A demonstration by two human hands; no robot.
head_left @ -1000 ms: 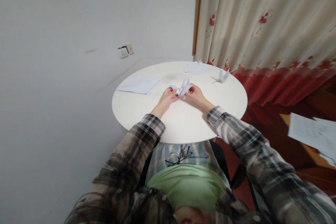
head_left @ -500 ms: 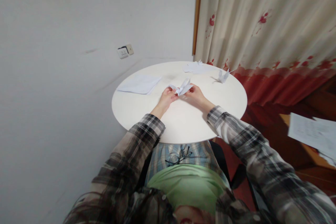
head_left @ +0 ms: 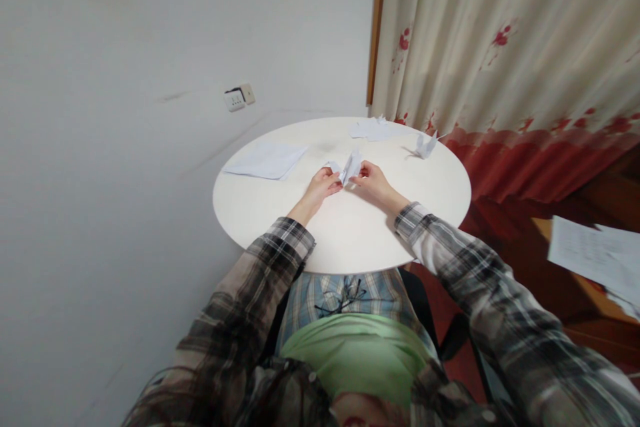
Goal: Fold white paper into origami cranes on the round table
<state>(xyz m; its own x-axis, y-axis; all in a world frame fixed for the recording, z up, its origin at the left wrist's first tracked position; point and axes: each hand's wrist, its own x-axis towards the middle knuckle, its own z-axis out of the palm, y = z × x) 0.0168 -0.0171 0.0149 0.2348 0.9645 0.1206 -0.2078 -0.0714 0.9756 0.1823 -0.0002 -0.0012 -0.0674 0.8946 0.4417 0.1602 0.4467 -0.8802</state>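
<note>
Thin white folded paper, matte and sharply creased, stands between the two hands over the middle of the table, its pointed flaps angled upward. The left hand has its fingers closed on the left part of the paper; the right hand pinches the right edge between thumb and fingers. Just how each fingertip sits among the folds is too small to tell.

To the far right stands a paper crane with upright, pointed wings. Flat, smooth white sheets lie in a stack at the left, and more loose paper lies at the far edge.

The round tabletop is smooth and white. Beyond it rises a pale, scuffed wall with a socket plate. A pleated cream curtain with red flowers and a red lower band hangs at the far right. Nearer, on the right, printed pages rest on wooden furniture.
</note>
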